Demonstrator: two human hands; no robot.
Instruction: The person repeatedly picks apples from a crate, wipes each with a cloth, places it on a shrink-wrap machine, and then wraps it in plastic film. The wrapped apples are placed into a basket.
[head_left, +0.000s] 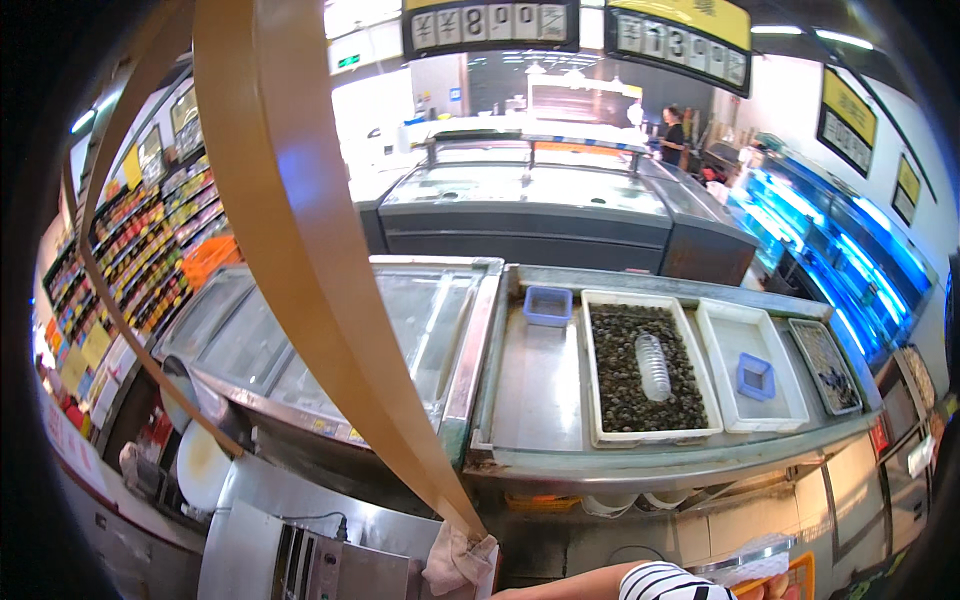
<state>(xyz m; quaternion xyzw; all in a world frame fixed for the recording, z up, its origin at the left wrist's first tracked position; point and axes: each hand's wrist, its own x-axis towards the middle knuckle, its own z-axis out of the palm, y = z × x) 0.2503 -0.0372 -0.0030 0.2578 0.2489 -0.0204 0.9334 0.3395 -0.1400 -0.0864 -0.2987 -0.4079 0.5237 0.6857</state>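
Note:
At the bottom edge a bare forearm (574, 583) comes out of a black-and-white striped sleeve (671, 583) and reaches left. It seems to be my left arm; the left hand itself is out of view below the picture. Fingers, apparently of my right hand (774, 588), show at the lower right by the rim of an orange plastic basket (807, 574). Just above them is a metal-edged object (742, 556) with crumpled translucent plastic (761, 547) around it. Most of that hand is cut off, so its grip cannot be made out.
A broad tan strap (300, 247) crosses the left side, above a steel machine (330, 562) with a cloth (454, 559). Ahead, a steel counter (536, 397) bears a white tray of snails or shellfish (652, 435), another white tray (720, 330) and blue baskets (547, 321).

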